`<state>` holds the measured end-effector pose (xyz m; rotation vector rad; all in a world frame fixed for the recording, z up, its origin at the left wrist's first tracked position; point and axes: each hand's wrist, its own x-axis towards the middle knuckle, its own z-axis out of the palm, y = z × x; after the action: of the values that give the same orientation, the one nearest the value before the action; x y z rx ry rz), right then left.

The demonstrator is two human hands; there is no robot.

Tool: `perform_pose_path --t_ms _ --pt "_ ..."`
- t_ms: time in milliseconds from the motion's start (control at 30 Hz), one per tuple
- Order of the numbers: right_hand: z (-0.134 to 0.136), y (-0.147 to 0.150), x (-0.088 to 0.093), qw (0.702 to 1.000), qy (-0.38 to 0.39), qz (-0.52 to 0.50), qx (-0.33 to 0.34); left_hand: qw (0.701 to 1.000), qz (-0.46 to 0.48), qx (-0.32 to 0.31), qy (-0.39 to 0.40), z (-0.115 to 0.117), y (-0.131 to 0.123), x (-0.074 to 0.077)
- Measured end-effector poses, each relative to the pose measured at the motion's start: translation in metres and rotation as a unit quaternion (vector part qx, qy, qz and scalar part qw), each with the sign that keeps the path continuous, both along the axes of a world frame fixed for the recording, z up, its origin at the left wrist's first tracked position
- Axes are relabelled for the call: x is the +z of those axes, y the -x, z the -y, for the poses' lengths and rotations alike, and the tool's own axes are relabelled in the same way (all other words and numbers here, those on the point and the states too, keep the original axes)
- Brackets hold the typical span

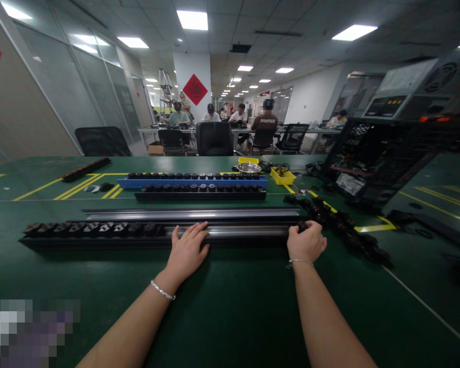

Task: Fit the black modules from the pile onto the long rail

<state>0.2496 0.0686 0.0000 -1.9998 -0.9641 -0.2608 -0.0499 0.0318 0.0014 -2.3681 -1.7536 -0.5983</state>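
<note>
A long black rail [245, 234] lies across the green table in front of me. Its left part carries several black socket modules [92, 228]. My left hand [187, 250] rests flat on the rail's middle, fingers stretched out. My right hand [305, 241] is closed at the rail's right end, fingers curled round a small black part that I cannot make out clearly. A second metal rail [184, 212] lies just behind.
Farther back lie a blue strip [197, 182] and a black strip [199, 194] full of sockets. A yellow tray [282, 176], a metal bowl [249, 167] and a loose pile of black modules [341, 225] sit right. An open black machine case [371, 158] stands at right. People sit at far tables.
</note>
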Motion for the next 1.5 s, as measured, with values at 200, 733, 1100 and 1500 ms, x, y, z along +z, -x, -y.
perform_pose_path --t_ms 200,733,1100,1500 --pt "0.0 -0.006 -0.001 1.0 0.01 0.003 -0.008 1.0 -0.003 -0.002 -0.01 0.0 0.001 -0.001" --pt "0.0 -0.012 -0.001 1.0 -0.001 -0.016 -0.017 1.0 -0.008 -0.002 -0.013 0.0 0.0 -0.001" --pt "-0.003 -0.021 -0.005 0.998 -0.018 -0.053 -0.012 1.0 -0.006 -0.003 -0.012 0.0 0.001 -0.001" --pt "-0.005 -0.035 -0.002 0.996 -0.005 -0.08 -0.031 1.0 -0.003 0.001 -0.008 0.0 0.0 -0.001"
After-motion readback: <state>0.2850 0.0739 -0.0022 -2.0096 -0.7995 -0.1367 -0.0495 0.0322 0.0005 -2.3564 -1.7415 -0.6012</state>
